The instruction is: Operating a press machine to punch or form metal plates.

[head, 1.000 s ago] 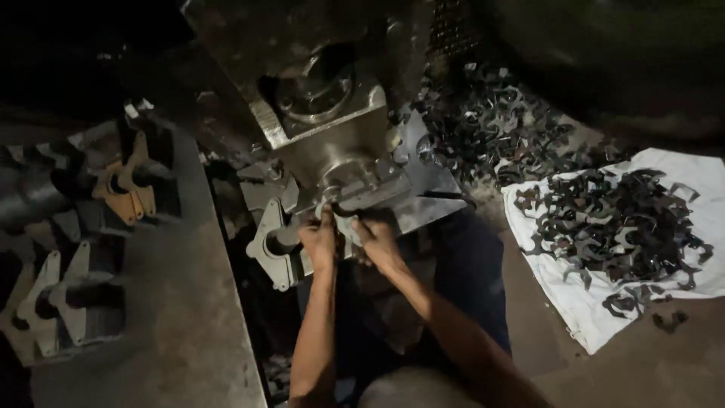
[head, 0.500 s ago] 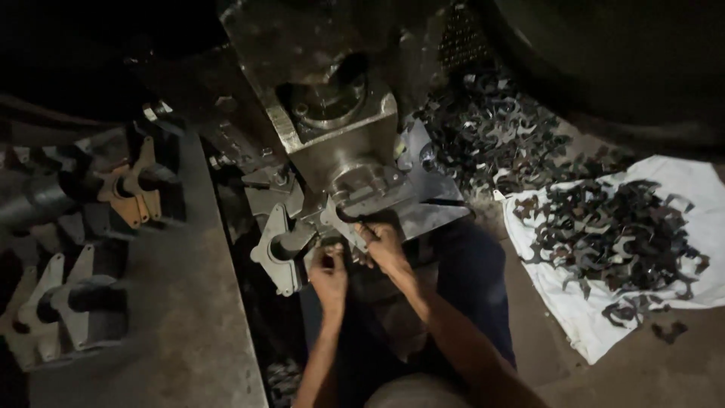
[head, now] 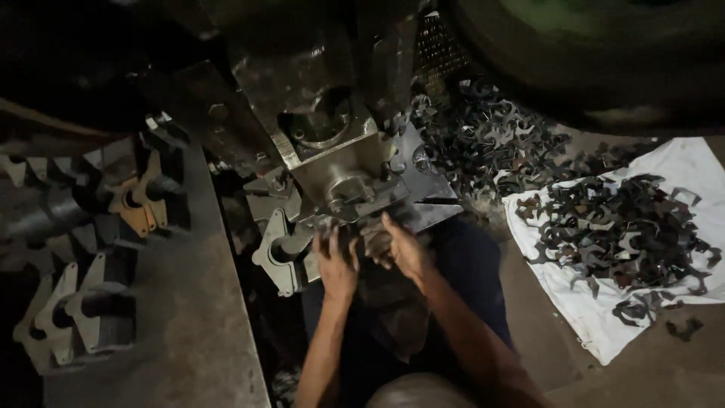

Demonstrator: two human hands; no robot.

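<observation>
Two hands worked close under the press head [head: 332, 143], in poor light. Left hand [head: 337, 264] lay with fingers curled at the lower edge of the die block [head: 355, 189]; whether it gripped anything could not be told. Right hand [head: 402, 249] sat just beside it, fingers partly closed near a small dark metal piece [head: 375, 243] between the two hands, just below the die; shape of the piece too blurred to read, and whether it was held or only touched could not be told.

Stamped flat blank [head: 278, 253], pale and lobed with a round hole, stood propped just left of the left hand. More such blanks in stacks [head: 83, 317] on the counter [head: 204, 340] to the left. Heap of dark curved stampings [head: 483, 143] right of the press; another heap [head: 627, 227] on a white cloth [head: 574, 317] on the floor, well apart from the hands.

Judgement on doing this well: seat the piece square against the die stops, feel for rocking, keep fingertips at the piece's outer edge, and draw both hands fully out from under the ram before any stroke. Dim light argues for checking seating by touch.
</observation>
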